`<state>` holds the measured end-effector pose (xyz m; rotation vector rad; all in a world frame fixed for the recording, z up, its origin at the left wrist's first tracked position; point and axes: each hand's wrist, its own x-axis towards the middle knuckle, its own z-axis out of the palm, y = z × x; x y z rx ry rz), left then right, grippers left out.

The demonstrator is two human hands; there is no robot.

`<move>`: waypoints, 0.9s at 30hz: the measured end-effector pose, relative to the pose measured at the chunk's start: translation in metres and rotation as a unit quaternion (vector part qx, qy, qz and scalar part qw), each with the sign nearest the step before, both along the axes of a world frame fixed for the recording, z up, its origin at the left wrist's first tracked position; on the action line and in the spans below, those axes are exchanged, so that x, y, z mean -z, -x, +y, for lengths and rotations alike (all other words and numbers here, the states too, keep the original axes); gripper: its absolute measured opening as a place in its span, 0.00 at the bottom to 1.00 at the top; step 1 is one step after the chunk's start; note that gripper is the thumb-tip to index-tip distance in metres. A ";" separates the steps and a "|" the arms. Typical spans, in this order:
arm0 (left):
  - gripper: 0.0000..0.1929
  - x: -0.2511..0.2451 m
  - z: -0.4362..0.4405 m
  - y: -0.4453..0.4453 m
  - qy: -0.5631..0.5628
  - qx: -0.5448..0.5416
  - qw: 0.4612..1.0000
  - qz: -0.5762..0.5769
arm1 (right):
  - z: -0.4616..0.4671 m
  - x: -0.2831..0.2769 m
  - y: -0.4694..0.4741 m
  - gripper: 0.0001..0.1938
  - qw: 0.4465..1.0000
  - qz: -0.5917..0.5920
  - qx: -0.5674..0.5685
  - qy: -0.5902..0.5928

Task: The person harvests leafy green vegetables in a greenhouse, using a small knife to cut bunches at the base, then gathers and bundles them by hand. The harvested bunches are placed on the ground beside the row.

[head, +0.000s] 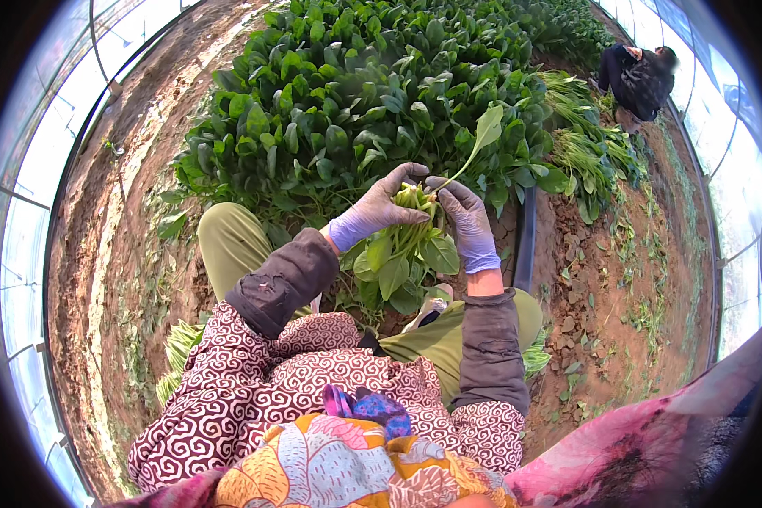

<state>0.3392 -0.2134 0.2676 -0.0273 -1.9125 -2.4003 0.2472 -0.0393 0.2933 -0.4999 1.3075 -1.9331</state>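
Note:
My left hand (386, 208), in a soiled purple glove, is closed around a bunch of spinach-like leafy greens (413, 241). The cut stem ends point up and away from me, and the leaves hang down towards my lap. Beside the stem ends, my right hand (467, 216), gloved the same way, pinches the base of a single leaf stalk (479, 143). That stalk leans up to the right, its one pale green blade at the tip. Part of the bunch is hidden behind my left fingers.
Dense growing greens (355, 95) fill the bed ahead. Cut greens (584, 140) lie in piles at the right, near a crouching person (638, 79). A dark hose or pipe (526, 238) runs beside my right knee. More bunched stems (181, 355) lie at my left hip. Greenhouse film (28, 254) bounds the sides.

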 end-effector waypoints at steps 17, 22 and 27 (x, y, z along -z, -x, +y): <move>0.39 -0.016 -0.029 -0.013 -0.159 0.038 0.985 -0.048 | 0.005 0.002 0.002 0.23 0.990 0.088 -0.038 -0.107; 0.40 -0.014 -0.031 -0.011 -0.177 0.063 0.981 -0.056 | -0.001 -0.001 -0.004 0.16 0.966 0.226 -0.023 -0.124; 0.41 -0.010 -0.036 -0.010 -0.201 0.108 0.972 -0.058 | 0.001 -0.001 -0.003 0.09 0.985 0.140 -0.009 -0.098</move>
